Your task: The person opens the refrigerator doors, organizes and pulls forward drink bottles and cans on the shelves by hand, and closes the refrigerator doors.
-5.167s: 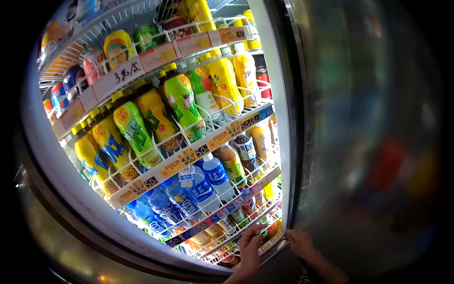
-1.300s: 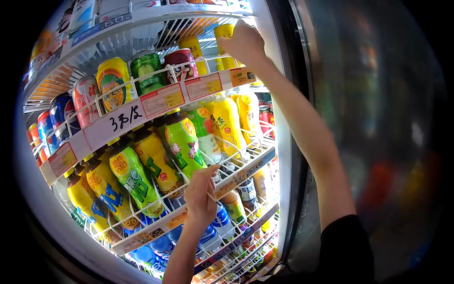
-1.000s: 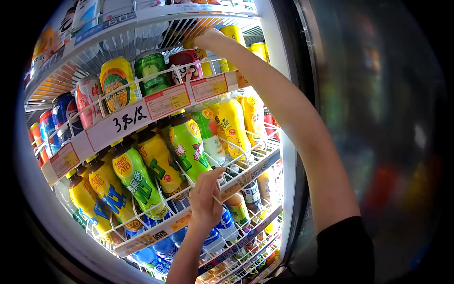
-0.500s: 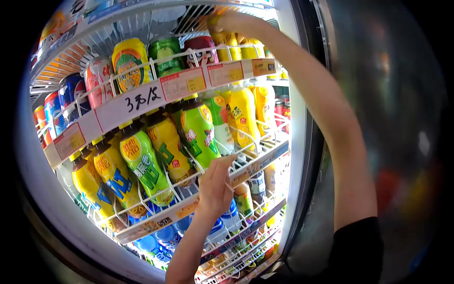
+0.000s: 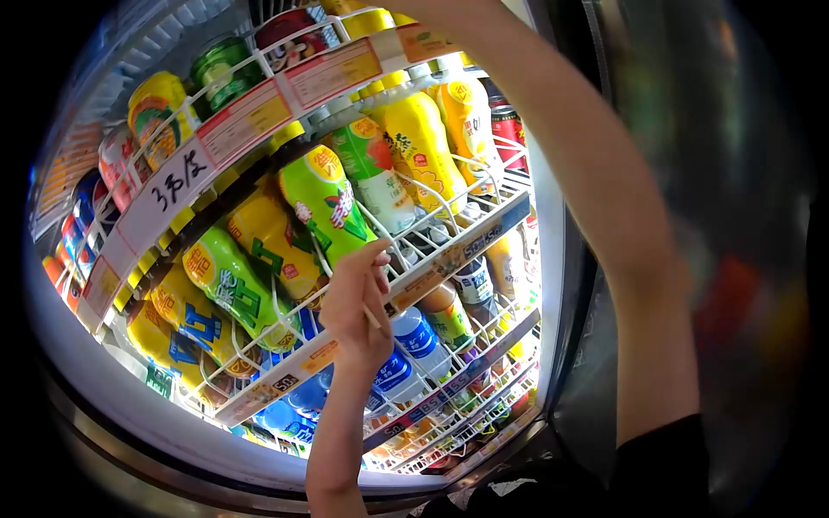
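Head view: left grip [image 5: 354, 302] curls loosely at shelf edge [image 5: 432, 278], hold unclear; right arm [image 5: 617, 198] raised, grip unseen.

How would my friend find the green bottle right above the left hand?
In the lit fridge, find the shelf just below the cans. The left hand is at its front rail; the green bottle leans just above it. Between a yellow bottle and a green-and-white one, it has pink marks on its label, unlike the other green bottle farther left.
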Demonstrator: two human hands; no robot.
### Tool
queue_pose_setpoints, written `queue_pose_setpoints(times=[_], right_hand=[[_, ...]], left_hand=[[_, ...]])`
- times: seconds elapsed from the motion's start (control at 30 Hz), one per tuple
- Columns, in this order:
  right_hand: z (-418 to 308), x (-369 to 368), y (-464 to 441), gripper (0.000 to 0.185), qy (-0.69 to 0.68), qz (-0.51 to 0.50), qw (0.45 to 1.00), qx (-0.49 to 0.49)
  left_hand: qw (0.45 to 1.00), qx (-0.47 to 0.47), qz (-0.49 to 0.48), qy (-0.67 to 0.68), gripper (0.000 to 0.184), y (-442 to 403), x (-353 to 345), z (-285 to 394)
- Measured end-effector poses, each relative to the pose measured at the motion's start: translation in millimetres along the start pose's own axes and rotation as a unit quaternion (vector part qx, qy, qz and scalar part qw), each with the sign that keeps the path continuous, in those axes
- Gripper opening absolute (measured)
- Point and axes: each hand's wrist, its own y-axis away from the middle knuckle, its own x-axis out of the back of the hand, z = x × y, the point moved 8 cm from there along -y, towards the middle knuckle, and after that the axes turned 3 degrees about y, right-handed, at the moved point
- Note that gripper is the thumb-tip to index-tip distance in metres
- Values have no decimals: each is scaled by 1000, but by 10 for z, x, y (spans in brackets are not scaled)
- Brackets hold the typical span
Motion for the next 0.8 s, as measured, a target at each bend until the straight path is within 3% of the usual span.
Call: queue_pose_setpoints(times=[0.07,0.13,0.17,0.33,0.4,0.47,0.53,0.6,0.7,0.8], right_hand=[[-106,495,572,31,-115,102,988,26],[48,593,1210,29,-123,190,974,26],[59,803,1632,20,-248,289,920,94],[160,635,3269,16,-229,60,966,-100],[215,295,3826,14,-355,-29,906,-231],[107,49,4323,17,-392,-111,857,-317],[-73,-38,4591,24,-334,-146,889,-278],[-215,-62,4821,37,-320,-216,880,-278],[-250,100,5124,42,-285,-278,874,-280],[-338,335,5420,58,-273,-317,851,-319]], left_hand=[[1000,15,15,4,27,28,2,-56],[998,30,39,31,27,44,2,-91],[999,30,39,24,27,49,-17,-96],[991,83,66,78,38,88,8,-166],[992,81,67,76,38,96,14,-166],[992,78,64,78,39,76,28,-163],[993,74,48,85,39,54,25,-131],[989,102,49,97,41,53,24,-14],[927,267,83,249,46,253,-75,47],[801,410,43,434,51,632,-361,104]])
